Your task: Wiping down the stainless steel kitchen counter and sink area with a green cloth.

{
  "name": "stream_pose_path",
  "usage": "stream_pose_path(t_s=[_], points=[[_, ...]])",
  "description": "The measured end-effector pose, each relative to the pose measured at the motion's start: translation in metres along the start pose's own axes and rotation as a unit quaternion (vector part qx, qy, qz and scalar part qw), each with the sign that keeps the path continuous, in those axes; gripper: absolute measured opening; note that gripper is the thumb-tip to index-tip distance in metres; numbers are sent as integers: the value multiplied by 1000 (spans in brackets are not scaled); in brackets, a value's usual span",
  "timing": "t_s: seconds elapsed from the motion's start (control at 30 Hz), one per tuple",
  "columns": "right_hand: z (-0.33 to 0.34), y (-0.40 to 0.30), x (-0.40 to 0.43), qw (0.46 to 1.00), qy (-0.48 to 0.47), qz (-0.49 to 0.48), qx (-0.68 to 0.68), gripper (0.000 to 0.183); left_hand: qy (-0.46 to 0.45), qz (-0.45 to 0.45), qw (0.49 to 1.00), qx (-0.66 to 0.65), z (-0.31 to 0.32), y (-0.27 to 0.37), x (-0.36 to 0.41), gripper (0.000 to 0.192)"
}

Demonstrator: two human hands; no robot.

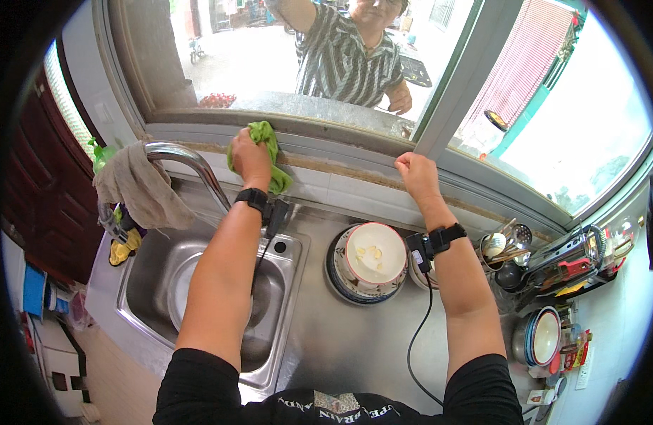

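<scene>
My left hand [250,159] grips a green cloth [265,139] against the window ledge [316,159] behind the sink. Part of the cloth hangs down over the white tiles. My right hand [419,174] is curled at the window frame [454,122], near the upright where the two panes meet; no object shows in its fingers. Between my forearms a white bowl [386,249] with a red rim holds several pale pieces and sits on stacked patterned dishes [340,265]. Below my left forearm is the steel sink [276,319] with a round basin [180,289] in it, partly hidden.
A grey cloth [140,186] drapes over the curved chrome faucet [186,155]. At the right stand a utensil holder [488,247], a knife rack [560,271] and stacked bowls [544,337]. Beyond the glass is a person in a striped shirt [348,66]. Cables run from both wrist straps.
</scene>
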State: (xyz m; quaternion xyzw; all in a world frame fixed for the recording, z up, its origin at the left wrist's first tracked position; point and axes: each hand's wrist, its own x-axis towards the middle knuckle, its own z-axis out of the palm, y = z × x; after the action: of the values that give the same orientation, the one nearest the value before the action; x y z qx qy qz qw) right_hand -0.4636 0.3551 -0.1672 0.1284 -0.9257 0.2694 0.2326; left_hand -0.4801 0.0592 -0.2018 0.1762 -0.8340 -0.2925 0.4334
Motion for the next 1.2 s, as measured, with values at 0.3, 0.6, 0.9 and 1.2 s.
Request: stream_pose_path(t_s=[0.3, 0.6, 0.9, 1.2], points=[[8, 4, -2, 999, 35, -18, -15, 9, -83, 119, 989, -34, 21, 83, -67, 24], [3, 0, -2, 1000, 25, -11, -12, 9, -77, 198, 977, 2, 32, 80, -65, 27], [7, -4, -5, 999, 39, -1, 6, 9, -27, 97, 993, 65, 4, -5, -3, 30], [-8, 2, -16, 994, 26, -13, 107, 11, -27, 324, 945, 21, 27, 64, -44, 22]])
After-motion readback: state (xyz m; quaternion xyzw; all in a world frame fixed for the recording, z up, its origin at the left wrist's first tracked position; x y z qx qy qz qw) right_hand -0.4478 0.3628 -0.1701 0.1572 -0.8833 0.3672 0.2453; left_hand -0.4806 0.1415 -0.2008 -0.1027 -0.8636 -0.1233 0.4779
